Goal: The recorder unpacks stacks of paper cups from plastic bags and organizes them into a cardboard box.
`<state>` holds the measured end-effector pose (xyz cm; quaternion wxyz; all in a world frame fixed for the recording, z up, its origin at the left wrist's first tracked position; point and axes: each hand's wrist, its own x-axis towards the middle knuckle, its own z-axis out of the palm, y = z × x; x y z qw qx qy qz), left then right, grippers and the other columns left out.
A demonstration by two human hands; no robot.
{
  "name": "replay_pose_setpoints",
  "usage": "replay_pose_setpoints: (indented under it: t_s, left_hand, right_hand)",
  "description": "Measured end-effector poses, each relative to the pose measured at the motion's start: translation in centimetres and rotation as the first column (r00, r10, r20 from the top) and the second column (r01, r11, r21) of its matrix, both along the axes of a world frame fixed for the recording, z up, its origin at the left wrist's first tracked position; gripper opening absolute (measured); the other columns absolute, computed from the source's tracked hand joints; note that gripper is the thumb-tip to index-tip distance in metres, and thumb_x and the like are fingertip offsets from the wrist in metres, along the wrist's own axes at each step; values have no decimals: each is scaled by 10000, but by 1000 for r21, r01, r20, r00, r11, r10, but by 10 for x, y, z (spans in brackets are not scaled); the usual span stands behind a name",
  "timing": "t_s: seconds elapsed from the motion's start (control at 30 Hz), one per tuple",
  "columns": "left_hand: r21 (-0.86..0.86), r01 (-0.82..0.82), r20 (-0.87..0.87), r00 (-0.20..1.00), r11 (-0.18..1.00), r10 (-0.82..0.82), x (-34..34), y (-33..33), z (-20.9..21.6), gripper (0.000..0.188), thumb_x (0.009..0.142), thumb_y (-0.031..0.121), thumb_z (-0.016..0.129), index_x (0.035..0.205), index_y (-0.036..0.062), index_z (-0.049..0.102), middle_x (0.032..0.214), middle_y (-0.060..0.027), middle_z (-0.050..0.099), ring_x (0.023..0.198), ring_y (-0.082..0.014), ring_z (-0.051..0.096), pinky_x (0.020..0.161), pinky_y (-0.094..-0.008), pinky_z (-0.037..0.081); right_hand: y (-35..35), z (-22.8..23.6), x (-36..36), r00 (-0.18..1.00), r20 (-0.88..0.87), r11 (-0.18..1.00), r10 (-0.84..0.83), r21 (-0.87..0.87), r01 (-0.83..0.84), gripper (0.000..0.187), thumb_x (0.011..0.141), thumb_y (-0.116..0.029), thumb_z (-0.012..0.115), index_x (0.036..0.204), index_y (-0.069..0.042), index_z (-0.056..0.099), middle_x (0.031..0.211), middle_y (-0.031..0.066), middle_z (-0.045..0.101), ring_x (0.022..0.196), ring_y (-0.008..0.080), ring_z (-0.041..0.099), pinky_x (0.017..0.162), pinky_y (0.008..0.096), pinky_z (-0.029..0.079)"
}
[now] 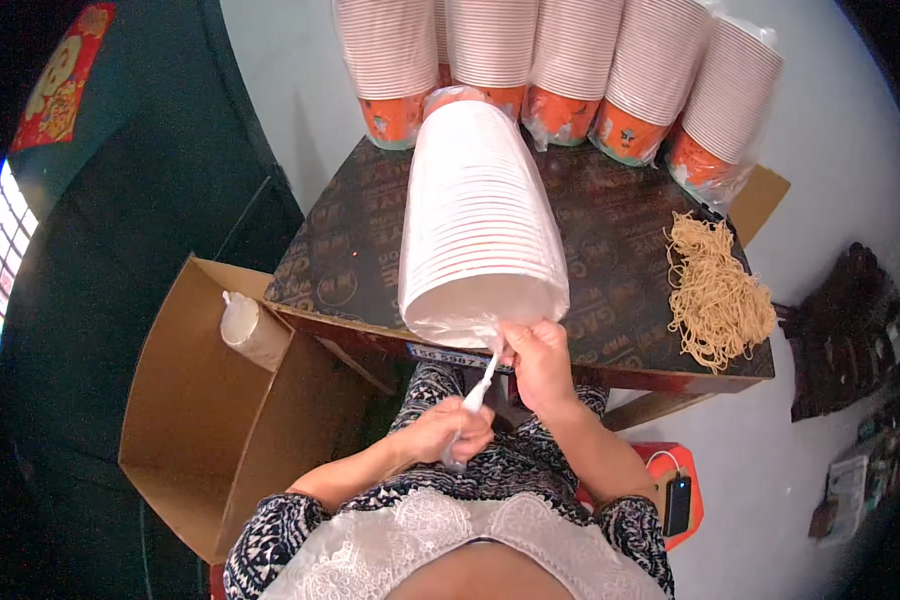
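A long stack of white paper tubs (485, 215) in a clear plastic bag lies on the dark table, its wide mouth end towards me at the front edge. The bag's loose end is drawn together into a twisted tail (486, 385). My left hand (448, 432) is closed around the lower part of this tail, above my lap. Just at the tub mouth, my right hand (538, 362) pinches the neck of the bag between thumb and fingers. A tangled heap of thin tan ties (718, 292) rests on the table to the right of my hands.
Several bagged tub stacks with orange bases (567, 105) stand along the table's (340, 220) back. An open cardboard box (185, 370) at the left contains a bagged white stack (255, 332). A black phone-like device (677, 505) with a cable lies on a red stool (692, 470) at lower right.
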<state>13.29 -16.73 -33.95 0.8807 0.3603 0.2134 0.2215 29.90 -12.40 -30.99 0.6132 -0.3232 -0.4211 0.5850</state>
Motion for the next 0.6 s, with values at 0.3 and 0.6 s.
replay_pose_setpoints:
  t_s: [0.3, 0.6]
  left_hand:
    - [330, 415, -364, 885, 848, -291, -40, 24, -41, 407, 915, 390, 527, 1011, 11, 643, 941, -47, 629, 849, -146, 573, 764, -271, 467]
    - [746, -336, -76, 815, 575, 575, -15, 18, 32, 338, 668, 174, 738, 934, 9, 610, 1058, -70, 612, 1025, -150, 553, 939, -310, 419]
  right_hand:
    - [-11, 2, 2, 910, 240, 941, -339, 113, 320, 252, 937, -148, 592, 731, -10, 638, 629, 8, 576, 543, 67, 494, 479, 229, 369]
    - [-42, 13, 13, 512, 814, 883, -275, 425, -201, 249, 887, -231, 619, 961, 1, 567, 885, 212, 613, 798, 383, 615, 693, 473, 491]
